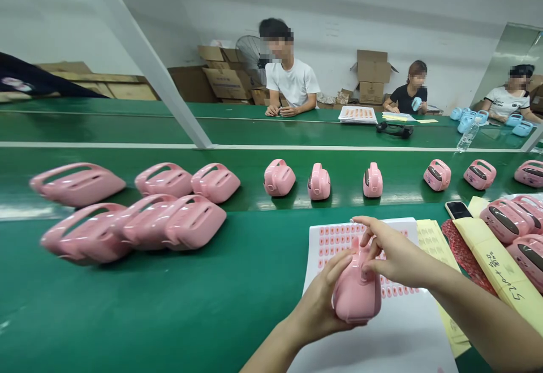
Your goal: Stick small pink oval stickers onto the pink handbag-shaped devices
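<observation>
A pink plastic device with a carrying handle [357, 299] is in my left hand [316, 311], end towards me, above the sticker sheets. My left fingers and thumb wrap round its left side and underside. At its upper end, beside the handle, my right hand [392, 251] has its fingers curled and its thumb pressed against the shell. A small shiny patch shows by that thumb; what the right fingers pinch is too small to make out. Under both hands lies a white sheet [365, 344] with rows of small pink and red stickers.
Several pink devices [195, 223] stand at left, others [372, 180] line the green belt, and more [507, 220] sit at right. Near them are yellow paper [496, 271], a phone [458, 210] and red mesh [464, 248]. Co-workers sit across the bench, beyond a white post [148, 50].
</observation>
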Action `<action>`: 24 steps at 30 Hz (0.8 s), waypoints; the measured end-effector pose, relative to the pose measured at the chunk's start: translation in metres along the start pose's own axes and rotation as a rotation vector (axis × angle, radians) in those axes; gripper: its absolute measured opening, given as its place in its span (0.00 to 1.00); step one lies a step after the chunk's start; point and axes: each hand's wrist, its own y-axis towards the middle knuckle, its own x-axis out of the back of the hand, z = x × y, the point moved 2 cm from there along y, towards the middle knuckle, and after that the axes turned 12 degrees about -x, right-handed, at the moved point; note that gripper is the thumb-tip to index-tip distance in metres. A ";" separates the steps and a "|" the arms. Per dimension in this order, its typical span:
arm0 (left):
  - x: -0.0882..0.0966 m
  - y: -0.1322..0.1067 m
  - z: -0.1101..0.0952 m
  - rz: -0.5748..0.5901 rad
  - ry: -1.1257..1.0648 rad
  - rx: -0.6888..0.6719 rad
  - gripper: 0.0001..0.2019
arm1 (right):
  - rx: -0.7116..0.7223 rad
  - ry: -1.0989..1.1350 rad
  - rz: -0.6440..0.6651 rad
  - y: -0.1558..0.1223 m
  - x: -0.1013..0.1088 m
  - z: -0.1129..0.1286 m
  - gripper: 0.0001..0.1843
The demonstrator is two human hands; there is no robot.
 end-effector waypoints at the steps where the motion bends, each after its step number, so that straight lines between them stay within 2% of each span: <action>1: 0.000 0.000 -0.001 0.013 0.021 -0.003 0.40 | 0.003 -0.030 0.003 0.000 0.000 0.001 0.39; 4: -0.002 0.001 -0.003 0.028 0.033 0.004 0.40 | 0.033 -0.082 -0.011 -0.001 0.000 0.003 0.40; 8: 0.000 -0.001 0.000 -0.052 -0.097 0.067 0.39 | 0.113 -0.069 -0.074 -0.004 -0.002 0.003 0.38; 13: 0.001 -0.002 0.002 -0.095 -0.107 0.064 0.39 | 0.010 0.109 -0.037 -0.003 -0.006 -0.004 0.35; 19: -0.004 0.001 -0.007 0.060 0.142 -0.110 0.45 | -0.018 0.301 -0.059 0.001 -0.012 -0.012 0.28; 22: -0.005 0.001 -0.007 0.119 0.237 -0.209 0.45 | 0.053 0.181 -0.148 -0.003 -0.016 -0.017 0.27; 24: -0.004 0.001 -0.005 0.163 0.284 -0.257 0.44 | 0.205 0.019 -0.243 -0.008 -0.018 -0.020 0.28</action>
